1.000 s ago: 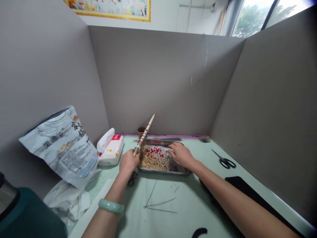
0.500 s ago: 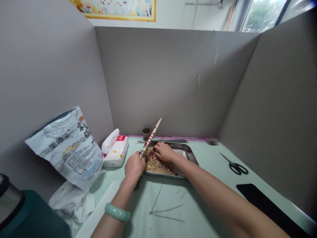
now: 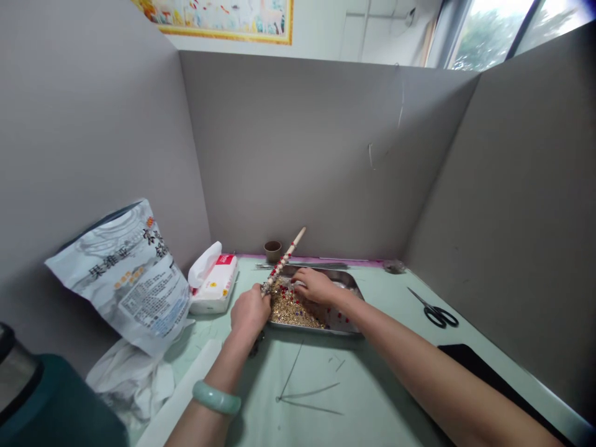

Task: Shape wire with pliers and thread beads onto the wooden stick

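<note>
My left hand (image 3: 249,312) is closed around the lower end of a pale tapered stick (image 3: 294,243). Red beads and wire are wound along the stick, which slants up and away to the right. Over the metal tray (image 3: 348,274), my right hand (image 3: 315,285) reaches down with bent fingers near the beads. Whether its fingertips pinch a bead is too small to make out. Many gold beads (image 3: 294,311) fill the tray's left part, with some red beads (image 3: 285,292) among them. Dark beading hangs below my left hand.
Loose wires (image 3: 310,394) lie on the table in front. Scissors (image 3: 435,312) and a black flat object (image 3: 465,360) are at right. To the left stand a tissue pack (image 3: 215,288), a white pouch (image 3: 139,279) and a green bottle (image 3: 60,403). A small cup (image 3: 272,250) sits behind the tray.
The view has shifted slightly. My right hand stays over the tray, its fingers a little lifted from the beads, and more red beads show. My left hand keeps its hold on the stick.
</note>
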Action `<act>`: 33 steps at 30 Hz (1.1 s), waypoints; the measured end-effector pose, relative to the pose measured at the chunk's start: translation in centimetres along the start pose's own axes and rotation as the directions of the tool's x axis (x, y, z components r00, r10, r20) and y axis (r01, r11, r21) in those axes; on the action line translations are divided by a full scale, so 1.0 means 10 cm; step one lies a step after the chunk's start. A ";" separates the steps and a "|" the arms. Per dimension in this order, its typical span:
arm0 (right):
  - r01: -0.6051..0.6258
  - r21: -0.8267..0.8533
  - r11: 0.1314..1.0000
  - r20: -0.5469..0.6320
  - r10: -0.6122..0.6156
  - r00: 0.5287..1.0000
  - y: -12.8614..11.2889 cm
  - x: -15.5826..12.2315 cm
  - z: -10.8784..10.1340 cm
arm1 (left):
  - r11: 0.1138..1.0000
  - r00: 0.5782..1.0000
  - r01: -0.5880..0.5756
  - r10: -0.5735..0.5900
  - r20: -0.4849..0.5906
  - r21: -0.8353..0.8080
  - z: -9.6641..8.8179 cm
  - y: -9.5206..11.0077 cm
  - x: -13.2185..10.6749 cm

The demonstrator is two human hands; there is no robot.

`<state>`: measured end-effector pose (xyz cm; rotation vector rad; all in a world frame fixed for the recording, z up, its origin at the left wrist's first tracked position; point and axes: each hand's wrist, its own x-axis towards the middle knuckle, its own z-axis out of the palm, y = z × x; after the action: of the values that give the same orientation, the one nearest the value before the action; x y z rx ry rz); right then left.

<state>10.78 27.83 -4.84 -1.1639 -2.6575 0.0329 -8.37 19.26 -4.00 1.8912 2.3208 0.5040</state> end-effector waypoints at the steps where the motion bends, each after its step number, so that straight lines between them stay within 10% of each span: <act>1: 0.026 0.008 1.000 -0.014 -0.026 1.000 -0.05 0.09 0.06 | 1.000 1.000 0.002 -0.002 0.003 0.001 0.00 0.00 0.00; 8: 0.019 -0.067 0.998 0.013 -0.018 1.000 -0.13 0.36 0.27 | 1.000 0.999 0.002 -0.002 0.035 -0.011 0.02 -0.02 0.03; 21: 0.019 -0.173 0.985 0.166 0.010 0.986 0.23 -0.48 -0.18 | 1.000 0.999 0.005 -0.004 0.039 -0.013 0.02 0.00 0.00; 33: -0.062 -0.100 0.993 0.056 0.068 0.996 -0.17 0.40 0.23 | 1.000 0.997 0.000 0.001 0.073 -0.021 0.04 -0.03 0.06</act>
<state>6.35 29.76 -6.06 -1.2992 -2.6993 -0.0541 -8.69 19.81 -4.37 1.8686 2.2602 0.4496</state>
